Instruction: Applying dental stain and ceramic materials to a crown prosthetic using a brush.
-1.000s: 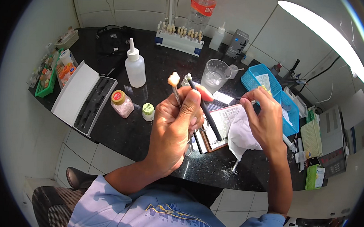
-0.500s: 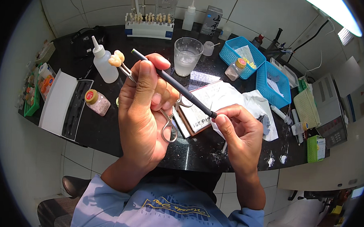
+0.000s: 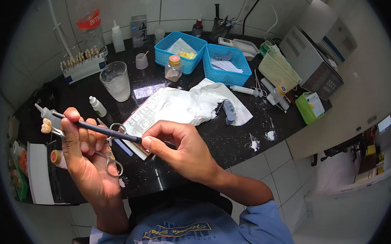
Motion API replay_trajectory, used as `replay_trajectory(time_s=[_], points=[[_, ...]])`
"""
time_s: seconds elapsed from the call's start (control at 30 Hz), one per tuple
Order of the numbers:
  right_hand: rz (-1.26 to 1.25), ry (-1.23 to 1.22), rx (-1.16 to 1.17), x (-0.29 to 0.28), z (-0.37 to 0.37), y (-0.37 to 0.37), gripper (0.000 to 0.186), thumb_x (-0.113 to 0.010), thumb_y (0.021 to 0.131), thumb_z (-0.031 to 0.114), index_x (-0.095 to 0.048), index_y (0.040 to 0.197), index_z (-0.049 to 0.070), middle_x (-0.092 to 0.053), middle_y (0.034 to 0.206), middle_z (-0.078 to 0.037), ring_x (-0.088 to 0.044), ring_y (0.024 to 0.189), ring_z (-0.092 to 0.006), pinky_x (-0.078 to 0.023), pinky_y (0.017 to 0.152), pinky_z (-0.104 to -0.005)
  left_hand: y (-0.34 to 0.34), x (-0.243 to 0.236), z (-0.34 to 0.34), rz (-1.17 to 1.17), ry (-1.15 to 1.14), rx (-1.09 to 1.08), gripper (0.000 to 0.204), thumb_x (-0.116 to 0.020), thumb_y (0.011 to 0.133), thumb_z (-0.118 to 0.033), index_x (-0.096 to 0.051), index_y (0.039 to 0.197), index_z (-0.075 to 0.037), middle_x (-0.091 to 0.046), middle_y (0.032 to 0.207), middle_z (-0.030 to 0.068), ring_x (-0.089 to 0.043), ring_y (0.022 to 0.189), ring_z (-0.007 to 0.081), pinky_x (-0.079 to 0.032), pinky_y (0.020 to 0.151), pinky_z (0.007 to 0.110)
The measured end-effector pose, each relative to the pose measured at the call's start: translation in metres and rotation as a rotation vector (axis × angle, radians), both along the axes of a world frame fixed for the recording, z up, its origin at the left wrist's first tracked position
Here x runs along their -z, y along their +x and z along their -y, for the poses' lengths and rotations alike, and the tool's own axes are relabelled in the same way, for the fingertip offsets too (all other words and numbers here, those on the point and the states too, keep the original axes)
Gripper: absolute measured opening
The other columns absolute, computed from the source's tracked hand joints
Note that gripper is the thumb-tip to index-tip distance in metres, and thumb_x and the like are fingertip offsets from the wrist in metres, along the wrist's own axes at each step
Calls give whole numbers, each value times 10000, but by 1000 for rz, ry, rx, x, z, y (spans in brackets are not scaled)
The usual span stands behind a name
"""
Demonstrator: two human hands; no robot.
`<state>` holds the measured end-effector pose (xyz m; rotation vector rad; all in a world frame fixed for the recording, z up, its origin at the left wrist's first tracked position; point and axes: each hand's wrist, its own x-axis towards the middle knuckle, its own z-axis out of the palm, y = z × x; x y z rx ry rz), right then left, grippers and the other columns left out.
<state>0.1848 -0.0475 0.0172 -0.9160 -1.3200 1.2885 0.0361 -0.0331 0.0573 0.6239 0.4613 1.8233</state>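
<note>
My left hand [image 3: 90, 172] is closed around ring-handled forceps [image 3: 114, 173], whose jaws hold a small cream tooth-shaped piece [image 3: 46, 126]. A slim dark pen-shaped tool [image 3: 110, 130] runs across the same hand, between thumb and index finger. At its other end, the fingertips of my right hand [image 3: 183, 152] pinch the tool. My palm and fingers hide the middle of the forceps. Just behind the left fingers stands a white dropper bottle [image 3: 98, 106], and a larger nozzle bottle [image 3: 42, 111] is partly covered by the tooth piece.
White tissue [image 3: 183, 106] covers a pad beyond my right hand, with a grey-blue moulded piece [image 3: 229, 111] on it. A glass of cloudy liquid [image 3: 117, 84] and a tooth shade rack [image 3: 85, 67] stand at back left. Two blue baskets [image 3: 226, 75] and a powder jar [image 3: 173, 71] stand behind.
The view has swung to the right, so the bench shows further left. Both hands keep their holds; the tool has tilted closer to level.
</note>
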Motion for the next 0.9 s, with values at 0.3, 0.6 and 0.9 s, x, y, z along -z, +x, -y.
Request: replay_trajectory(time_s=[0.3,0.6,0.9], points=[[714,586,261,-15,15,29,142,-684,802,153,-618,806,27,-581,730,-85,-573,667,-219,-448,592,-337,20,3,1,-404,-32,270,284,-506,977,-225,-530,1094,33,-330,620,-61,-276,526,14,-264,485,172],[475,484,509,-12,59,117,107,-665,764,-9,-676,868,14,-660,754,-69,-608,598,-137,-474,516,-255,43,2,10,-687,-80,461,369,-545,880,-302,-433,1088,-18,-350,635,-36,-303,548,35,-286,511,190],[626,635,1047,-29,79,270,528,-371,998,400,-654,871,-27,-630,730,-85,-605,649,-131,-474,596,-235,78,4,-5,-730,-71,695,222,-496,911,-249,-400,823,-69,-386,612,-8,-340,487,62,-305,462,202]])
